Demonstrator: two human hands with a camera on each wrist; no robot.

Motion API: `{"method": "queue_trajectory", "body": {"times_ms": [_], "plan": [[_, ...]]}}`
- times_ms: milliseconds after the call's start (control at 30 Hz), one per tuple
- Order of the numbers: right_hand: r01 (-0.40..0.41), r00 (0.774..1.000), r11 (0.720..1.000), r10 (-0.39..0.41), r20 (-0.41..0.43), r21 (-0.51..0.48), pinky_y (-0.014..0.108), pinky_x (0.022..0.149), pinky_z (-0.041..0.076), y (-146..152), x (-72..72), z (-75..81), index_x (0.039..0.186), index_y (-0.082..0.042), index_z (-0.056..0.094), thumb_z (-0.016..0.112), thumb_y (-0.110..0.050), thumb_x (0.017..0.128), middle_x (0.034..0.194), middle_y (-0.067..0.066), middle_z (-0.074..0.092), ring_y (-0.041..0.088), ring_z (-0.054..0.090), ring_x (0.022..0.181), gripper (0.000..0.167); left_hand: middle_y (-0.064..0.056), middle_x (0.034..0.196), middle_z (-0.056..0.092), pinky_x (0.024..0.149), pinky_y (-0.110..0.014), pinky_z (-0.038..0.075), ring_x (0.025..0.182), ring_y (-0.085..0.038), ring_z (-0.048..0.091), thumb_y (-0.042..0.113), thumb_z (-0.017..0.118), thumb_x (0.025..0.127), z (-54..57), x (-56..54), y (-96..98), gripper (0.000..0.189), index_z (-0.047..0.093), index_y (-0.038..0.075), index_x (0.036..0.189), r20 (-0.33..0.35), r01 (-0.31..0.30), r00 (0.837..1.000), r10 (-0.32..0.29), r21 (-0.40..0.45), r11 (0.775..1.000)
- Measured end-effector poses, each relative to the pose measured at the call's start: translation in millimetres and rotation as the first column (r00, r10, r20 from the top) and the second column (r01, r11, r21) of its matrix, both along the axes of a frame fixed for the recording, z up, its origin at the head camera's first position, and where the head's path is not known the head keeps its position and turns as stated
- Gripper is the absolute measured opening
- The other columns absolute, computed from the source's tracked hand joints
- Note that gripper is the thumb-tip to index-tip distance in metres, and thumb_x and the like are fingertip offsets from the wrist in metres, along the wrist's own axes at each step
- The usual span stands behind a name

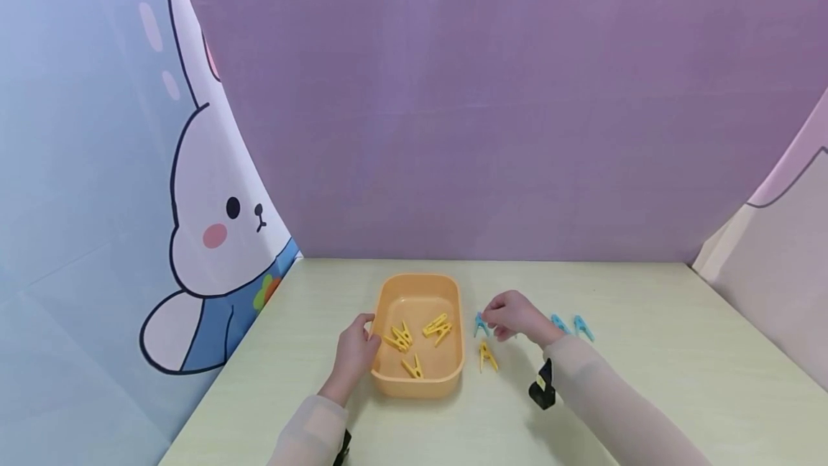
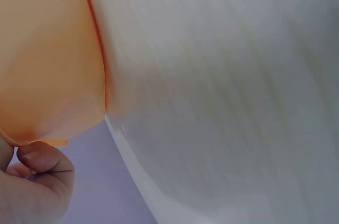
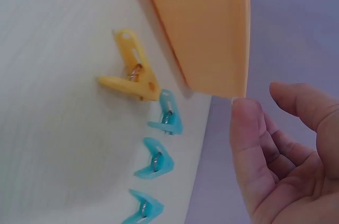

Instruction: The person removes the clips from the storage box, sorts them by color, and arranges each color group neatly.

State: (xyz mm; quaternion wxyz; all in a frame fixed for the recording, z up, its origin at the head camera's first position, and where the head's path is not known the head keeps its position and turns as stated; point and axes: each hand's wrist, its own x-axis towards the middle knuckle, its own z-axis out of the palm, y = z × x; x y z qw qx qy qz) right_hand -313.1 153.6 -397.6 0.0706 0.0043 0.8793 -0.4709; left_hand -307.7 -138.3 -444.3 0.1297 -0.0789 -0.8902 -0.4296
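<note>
My left hand (image 1: 356, 351) grips the left rim of an orange plastic basin (image 1: 414, 388), with the thumb over the edge. The left wrist view has the curled fingers (image 2: 45, 158) at the same rim. Several yellow clothespins (image 1: 414, 367) lie inside the basin. To its right my right hand (image 1: 514, 315) hovers above the table near a blue clothespin (image 1: 481, 323). Thumb and forefinger stand apart with nothing between them in the right wrist view. Just below that hand a yellow clothespin (image 1: 487, 356) lies on the table.
Further right lie two more blue clothespins (image 1: 583, 327) on the pale table (image 1: 647, 365). The right hand partly hides another blue piece. A purple backdrop (image 1: 491, 121) stands along the table's back edge, and a rabbit-print panel (image 1: 213, 236) flanks the left side.
</note>
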Motion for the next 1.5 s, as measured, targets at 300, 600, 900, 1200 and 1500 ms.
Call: {"method": "queue_trajectory", "body": {"times_ms": [300, 600, 900, 1200, 1500], "plan": [[-0.015, 1.0, 1.0, 0.015, -0.01, 0.002, 0.03, 0.056, 0.052, -11, -3.8, 10.2, 0.093, 0.003, 0.063, 0.062, -0.009, 0.086, 0.078, 0.01, 0.061, 0.018, 0.057, 0.059, 0.014, -0.001, 0.06, 0.038, 0.042, -0.024, 0.032, 0.047, -0.01, 0.034, -0.003, 0.054, 0.079, -0.1, 0.1, -0.2, 0.04, 0.052, -0.006, 0.118, 0.008, -0.004, 1.0, 0.005, -0.008, 1.0], [-0.052, 0.999, 0.999, 0.052, -0.012, -0.003, 0.029, 0.054, 0.052, -26, -5.3, 17.6, 0.091, 0.002, 0.065, 0.063, -0.01, 0.085, 0.078, 0.012, 0.061, 0.017, 0.057, 0.058, 0.014, -0.001, 0.06, 0.038, 0.043, -0.025, 0.032, 0.048, -0.011, 0.035, -0.003, 0.054, 0.078, 1.3, 0.9, -1.0, 0.04, 0.053, -0.006, 0.118, 0.007, -0.002, 1.0, 0.002, -0.006, 1.0], [-0.092, 0.996, 0.995, 0.092, -0.006, 0.033, 0.028, 0.053, 0.051, -46, -4.7, 21.8, 0.09, 0.001, 0.065, 0.063, -0.011, 0.085, 0.079, 0.011, 0.062, 0.016, 0.056, 0.057, 0.013, -0.001, 0.06, 0.038, 0.042, -0.024, 0.032, 0.047, -0.011, 0.035, -0.003, 0.054, 0.078, 0.2, 0.1, -3.8, 0.04, 0.053, -0.006, 0.118, -0.001, 0.008, 1.0, -0.008, -0.003, 1.0], [-0.142, 0.99, 0.989, 0.143, -0.019, 0.042, 0.029, 0.052, 0.051, -67, -4.5, 24.2, 0.085, -0.001, 0.065, 0.064, -0.01, 0.084, 0.08, 0.014, 0.063, 0.015, 0.056, 0.055, 0.009, -0.001, 0.06, 0.038, 0.043, -0.024, 0.032, 0.048, -0.011, 0.035, -0.003, 0.055, 0.08, -0.2, -0.4, -4.5, 0.039, 0.053, -0.005, 0.118, 0.017, 0.003, 1.0, -0.003, 0.007, 1.0], [-0.214, 0.975, 0.974, 0.218, -0.046, 0.078, 0.03, 0.05, 0.051, -84, -1.8, 16.2, 0.077, -0.001, 0.064, 0.066, -0.008, 0.082, 0.069, 0.011, 0.06, 0.016, 0.056, 0.049, 0.009, -0.001, 0.06, 0.038, 0.043, -0.024, 0.032, 0.048, -0.011, 0.035, -0.003, 0.054, 0.08, 1.3, 0.4, -4.2, 0.038, 0.052, -0.006, 0.118, 0.012, 0.004, 1.0, -0.004, 0.01, 1.0]]}}
